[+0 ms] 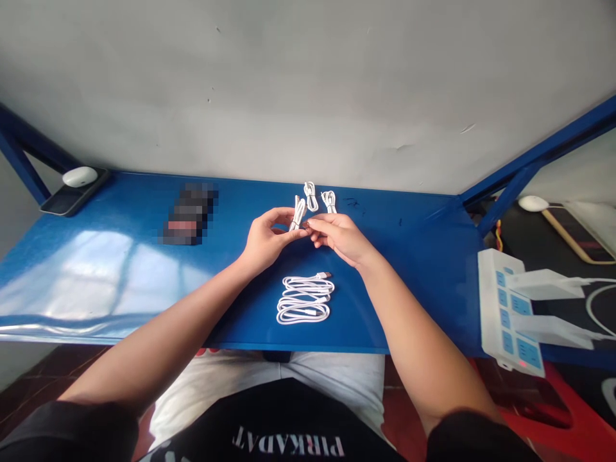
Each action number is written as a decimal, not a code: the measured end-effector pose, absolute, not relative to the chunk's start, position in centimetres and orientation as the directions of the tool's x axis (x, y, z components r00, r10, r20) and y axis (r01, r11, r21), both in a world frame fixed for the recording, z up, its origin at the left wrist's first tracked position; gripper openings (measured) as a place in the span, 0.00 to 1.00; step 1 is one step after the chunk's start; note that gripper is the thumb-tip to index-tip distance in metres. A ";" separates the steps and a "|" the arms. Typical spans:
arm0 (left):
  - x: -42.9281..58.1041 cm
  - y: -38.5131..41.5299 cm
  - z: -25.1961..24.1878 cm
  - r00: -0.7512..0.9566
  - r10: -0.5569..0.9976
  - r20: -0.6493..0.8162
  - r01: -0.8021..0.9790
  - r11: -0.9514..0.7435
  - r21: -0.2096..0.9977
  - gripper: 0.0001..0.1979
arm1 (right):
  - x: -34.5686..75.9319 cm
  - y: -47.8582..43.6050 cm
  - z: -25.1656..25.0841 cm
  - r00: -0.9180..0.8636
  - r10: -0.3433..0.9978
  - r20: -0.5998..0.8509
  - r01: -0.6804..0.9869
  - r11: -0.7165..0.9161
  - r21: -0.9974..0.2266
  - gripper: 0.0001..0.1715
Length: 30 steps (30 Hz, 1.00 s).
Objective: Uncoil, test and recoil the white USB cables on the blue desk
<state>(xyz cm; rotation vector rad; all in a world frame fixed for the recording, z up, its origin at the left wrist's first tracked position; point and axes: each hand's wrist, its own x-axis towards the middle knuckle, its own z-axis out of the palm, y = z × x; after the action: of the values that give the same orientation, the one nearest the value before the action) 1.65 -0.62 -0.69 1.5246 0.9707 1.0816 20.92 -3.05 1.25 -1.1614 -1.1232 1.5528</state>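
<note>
Above the middle of the blue table, my left hand (268,240) pinches a bundled white USB cable (298,213) with a dark tie around its middle. My right hand (337,236) meets it from the right, its thumb and fingers closed near the left fingertips. Whatever lies between those right fingers is too small to make out. Just beyond the hands lie two more bundled white cables, a left one (310,196) and a right one (329,201). Nearer to me, loosely coiled white cables (304,300) rest on the table with their plugs showing.
On the blue table (418,276), thin dark strips (353,203) lie right of the bundles. A blurred dark object (188,215) is at left. A white power strip (511,311) with plugged-in chargers stands at the right edge. A phone-like device with a white mouse (79,176) sits far left.
</note>
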 end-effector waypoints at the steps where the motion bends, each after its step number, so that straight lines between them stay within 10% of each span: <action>1: 1.6 -0.7 -0.7 0.270 0.946 0.176 0.092 -0.208 0.974 0.24 | 20.9 -3.1 1.3 -0.191 0.963 -0.190 -0.128 -0.216 -0.968 0.17; 14: 1.5 -0.8 -0.5 0.295 0.955 0.033 0.089 -0.062 0.994 0.20 | 20.6 -2.9 0.8 -0.053 0.992 -0.116 0.160 -0.106 -0.981 0.11; 21: 1.7 -0.8 -0.3 0.314 0.937 -0.155 -0.136 0.206 0.969 0.20 | 20.4 -3.3 0.8 -0.057 0.951 0.303 0.511 0.288 -0.810 0.07; 30: 1.7 -0.8 -0.1 0.333 0.912 -0.239 -0.322 0.349 0.880 0.15 | 19.1 -4.3 1.0 -0.125 0.833 0.540 0.567 0.506 -0.650 0.08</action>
<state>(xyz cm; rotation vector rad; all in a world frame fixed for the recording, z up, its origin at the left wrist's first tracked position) 1.69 -0.77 -0.10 0.8364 0.8589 0.9420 19.11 -4.32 0.99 -1.1706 -1.8112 0.3554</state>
